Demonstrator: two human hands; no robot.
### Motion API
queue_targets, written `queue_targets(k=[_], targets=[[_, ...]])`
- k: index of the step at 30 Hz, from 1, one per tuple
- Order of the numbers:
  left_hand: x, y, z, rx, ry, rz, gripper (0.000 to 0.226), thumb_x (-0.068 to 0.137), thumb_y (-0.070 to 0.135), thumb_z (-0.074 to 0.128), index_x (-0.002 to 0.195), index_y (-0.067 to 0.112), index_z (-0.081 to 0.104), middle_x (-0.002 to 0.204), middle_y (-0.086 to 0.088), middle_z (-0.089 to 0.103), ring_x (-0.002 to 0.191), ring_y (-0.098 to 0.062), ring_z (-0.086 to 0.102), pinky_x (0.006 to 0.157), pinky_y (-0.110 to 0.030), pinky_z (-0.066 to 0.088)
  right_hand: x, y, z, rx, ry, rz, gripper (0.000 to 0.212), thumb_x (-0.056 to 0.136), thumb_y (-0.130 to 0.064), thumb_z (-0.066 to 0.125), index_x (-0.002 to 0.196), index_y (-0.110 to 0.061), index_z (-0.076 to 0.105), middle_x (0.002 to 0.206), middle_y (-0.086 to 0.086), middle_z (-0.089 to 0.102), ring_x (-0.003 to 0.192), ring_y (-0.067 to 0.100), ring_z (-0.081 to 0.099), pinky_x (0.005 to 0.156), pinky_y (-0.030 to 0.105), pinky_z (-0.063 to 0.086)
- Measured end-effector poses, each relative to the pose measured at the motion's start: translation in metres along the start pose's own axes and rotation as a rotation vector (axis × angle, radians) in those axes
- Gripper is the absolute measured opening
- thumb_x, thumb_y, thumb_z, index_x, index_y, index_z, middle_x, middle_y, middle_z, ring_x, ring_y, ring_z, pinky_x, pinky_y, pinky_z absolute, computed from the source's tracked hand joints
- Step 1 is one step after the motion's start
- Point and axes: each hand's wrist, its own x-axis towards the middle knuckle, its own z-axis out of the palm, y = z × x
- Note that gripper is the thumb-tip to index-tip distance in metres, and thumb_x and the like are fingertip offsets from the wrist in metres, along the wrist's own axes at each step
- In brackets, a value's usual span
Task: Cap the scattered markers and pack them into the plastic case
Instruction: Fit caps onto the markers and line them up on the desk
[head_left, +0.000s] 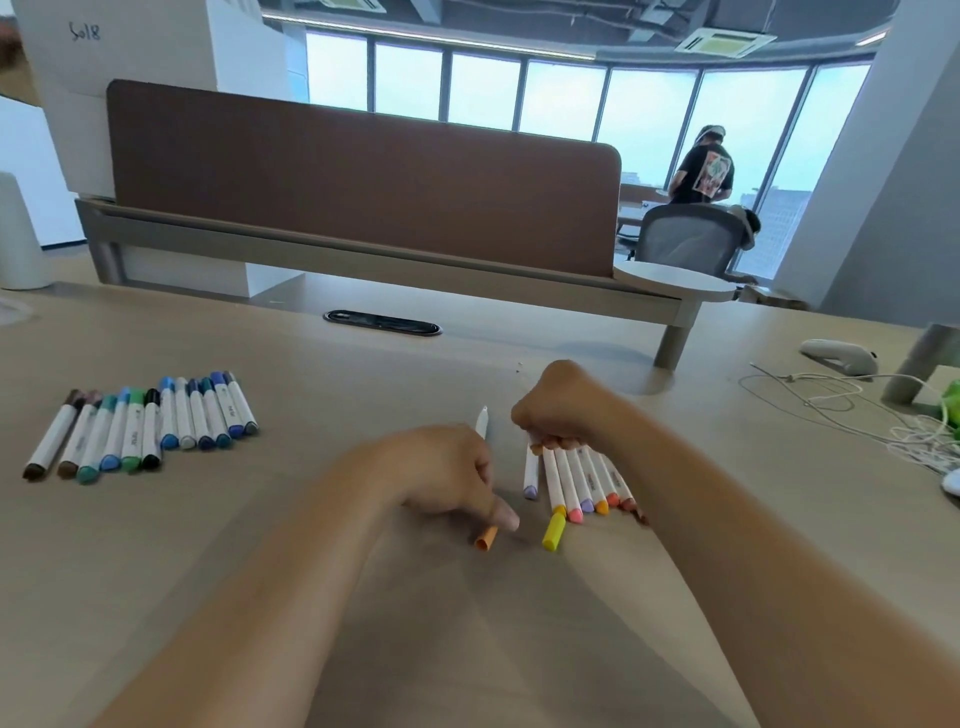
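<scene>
My left hand (447, 475) grips a white marker (482, 422) with an orange cap (486, 538) that pokes out below my thumb. Curled over the far ends of a row of warm-coloured markers (587, 480) is my right hand (558, 405), its fingertips resting on them. A loose yellow cap (554, 531) lies at the near end of that row. One lilac-capped marker (531, 470) lies just left of the row. A second row of brown, green and blue capped markers (150, 423) lies at the left of the table. No plastic case is in view.
A brown desk divider (363, 176) stands behind the wooden table (260, 545). A black cable slot (382, 322) sits in the middle. At the right are a white controller (839, 356) and tangled white cables (883, 421). A person stands by the far windows.
</scene>
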Motion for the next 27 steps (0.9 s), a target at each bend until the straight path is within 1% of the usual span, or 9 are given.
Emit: queue_targets(k=[4,8,10,12,15,17,19,24,27], targets=[[-0.002,0.009,0.004,0.086,-0.018,0.017,0.037,0.074,0.047,0.081,0.083,0.014,0.067,0.082,-0.003,0.070,0.067,-0.013,0.055,0.060,-0.025,0.041,-0.016,0.018,0.008,0.252,0.020,-0.057,0.018,0.076,-0.005,0.054,0.063,0.003,0.063,0.063,0.018,0.062,0.044,0.019,0.044,0.043,0.019,0.034],[-0.003,0.008,0.004,0.099,0.018,0.037,0.024,0.080,0.034,0.077,0.067,0.020,0.062,0.071,0.002,0.067,0.062,-0.011,0.056,0.064,-0.026,0.046,-0.021,0.027,0.016,0.325,0.047,-0.084,0.015,0.077,-0.007,0.056,0.066,0.002,0.062,0.055,0.014,0.058,0.040,0.017,0.044,0.045,0.020,0.036],[-0.004,0.007,0.002,0.073,0.081,0.035,0.026,0.082,0.029,0.070,0.060,0.019,0.062,0.062,0.003,0.062,0.055,-0.012,0.052,0.055,-0.023,0.041,-0.021,0.030,0.018,0.347,0.086,-0.090,0.013,0.078,-0.009,0.055,0.068,-0.001,0.056,0.052,0.012,0.053,0.041,0.019,0.043,0.046,0.022,0.035],[-0.004,0.005,-0.002,-0.048,0.187,0.031,0.028,0.085,0.026,0.065,0.059,0.017,0.067,0.057,0.003,0.059,0.052,-0.012,0.050,0.053,-0.023,0.038,-0.021,0.033,0.019,0.377,0.095,-0.122,0.012,0.081,-0.010,0.055,0.071,-0.002,0.054,0.056,0.014,0.053,0.043,0.021,0.044,0.047,0.024,0.035],[-0.001,-0.005,-0.009,-0.409,0.395,-0.002,0.024,0.088,0.027,0.065,0.072,0.013,0.074,0.064,-0.005,0.068,0.052,-0.013,0.051,0.056,-0.024,0.042,-0.024,0.034,0.020,0.402,0.026,-0.200,0.021,0.087,-0.013,0.057,0.081,0.005,0.063,0.074,0.026,0.067,0.049,0.021,0.052,0.053,0.030,0.044],[0.005,-0.011,-0.009,-0.663,0.531,-0.045,0.019,0.090,0.021,0.064,0.078,0.011,0.074,0.077,-0.011,0.074,0.058,-0.016,0.056,0.059,-0.029,0.046,-0.030,0.032,0.022,0.407,-0.027,-0.251,0.021,0.091,-0.017,0.058,0.081,0.000,0.065,0.085,0.026,0.070,0.050,0.020,0.053,0.051,0.026,0.046],[0.008,-0.013,-0.009,-0.819,0.625,-0.108,0.013,0.093,0.016,0.061,0.086,0.012,0.071,0.081,-0.009,0.075,0.062,-0.015,0.062,0.062,-0.029,0.050,-0.035,0.029,0.023,0.453,-0.099,-0.300,0.022,0.093,-0.019,0.058,0.075,-0.007,0.062,0.088,0.028,0.069,0.050,0.021,0.053,0.048,0.024,0.044],[0.011,-0.015,-0.007,-1.151,0.668,-0.125,0.006,0.093,0.007,0.061,0.092,0.005,0.066,0.080,-0.013,0.075,0.064,-0.019,0.070,0.060,-0.028,0.055,-0.043,0.026,0.027,0.421,-0.243,-0.375,0.028,0.095,-0.028,0.057,0.086,-0.003,0.067,0.078,0.021,0.066,0.052,0.019,0.053,0.048,0.023,0.045],[0.012,-0.015,-0.006,-1.183,0.659,-0.107,0.004,0.092,0.006,0.061,0.093,0.004,0.065,0.083,-0.016,0.075,0.063,-0.019,0.070,0.060,-0.029,0.056,-0.045,0.027,0.027,0.412,-0.263,-0.390,0.030,0.095,-0.028,0.057,0.087,0.000,0.067,0.076,0.017,0.069,0.054,0.021,0.055,0.050,0.025,0.045]])
